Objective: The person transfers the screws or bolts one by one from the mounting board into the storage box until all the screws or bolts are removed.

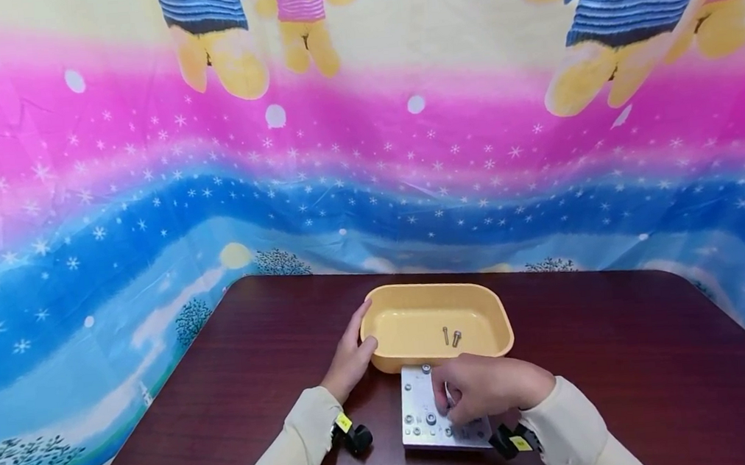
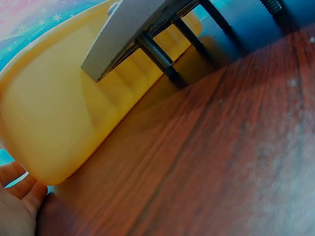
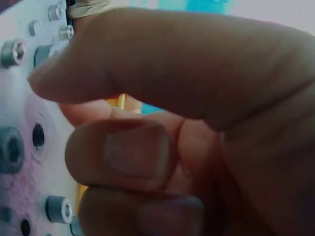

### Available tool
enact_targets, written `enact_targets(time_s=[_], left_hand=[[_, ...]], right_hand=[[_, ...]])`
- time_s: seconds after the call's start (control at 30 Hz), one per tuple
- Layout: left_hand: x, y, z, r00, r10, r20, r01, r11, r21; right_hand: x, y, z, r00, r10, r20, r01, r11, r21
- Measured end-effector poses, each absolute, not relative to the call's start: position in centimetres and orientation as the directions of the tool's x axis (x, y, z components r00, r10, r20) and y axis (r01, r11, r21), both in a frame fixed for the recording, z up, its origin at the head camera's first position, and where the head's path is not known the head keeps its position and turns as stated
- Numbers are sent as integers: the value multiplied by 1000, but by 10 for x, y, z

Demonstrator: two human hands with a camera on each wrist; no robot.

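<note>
My left hand (image 1: pixel 350 356) holds the left end of a yellow plastic box (image 1: pixel 397 362), thumb near its front corner and fingers along its side. Two loose screws, a thin one (image 1: pixel 446 335) and a thicker one (image 1: pixel 456 339), lie inside the box. In front of it is a silver metal plate (image 1: pixel 411 406) fitted with several socket-head screws. Over the plate's right half, my right hand (image 1: pixel 492 384) pinches a screw (image 3: pixel 44 53) with thumb and index finger; the thumb partly hides it. Other fingers are curled beneath. An open threaded hole (image 3: pixel 38 136) shows beside them.
The left wrist view shows threaded screw shanks (image 2: pixel 157 54) projecting below the plate, above the dark red-brown wooden table (image 1: pixel 276 344). Behind the table hangs a printed cloth (image 1: pixel 366 159). Black wrist cameras (image 1: pixel 360 439) sit close to the table and plate.
</note>
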State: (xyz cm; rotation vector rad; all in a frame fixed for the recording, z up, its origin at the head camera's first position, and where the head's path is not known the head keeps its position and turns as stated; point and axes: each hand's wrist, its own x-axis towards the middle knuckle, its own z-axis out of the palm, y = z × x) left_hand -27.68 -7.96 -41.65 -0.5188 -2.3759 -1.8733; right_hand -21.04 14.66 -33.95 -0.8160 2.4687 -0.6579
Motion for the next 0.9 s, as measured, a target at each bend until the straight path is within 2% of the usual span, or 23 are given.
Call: enact_targets(time_s=[0.23, 0.77, 0.9], left_hand=[[-277, -80, -420, -944, 219, 247, 294, 215, 931], [-281, -79, -423, -946, 206, 248, 293, 229, 928], [-292, -79, -437, -949, 193, 248, 288, 219, 932]], right_hand=[[-205, 142, -343, -701, -654, -285, -456, 718, -526], [-197, 135, -342, -728, -624, -282, -491, 763, -420], [-194, 133, -339, -754, -577, -315, -448, 801, -396]])
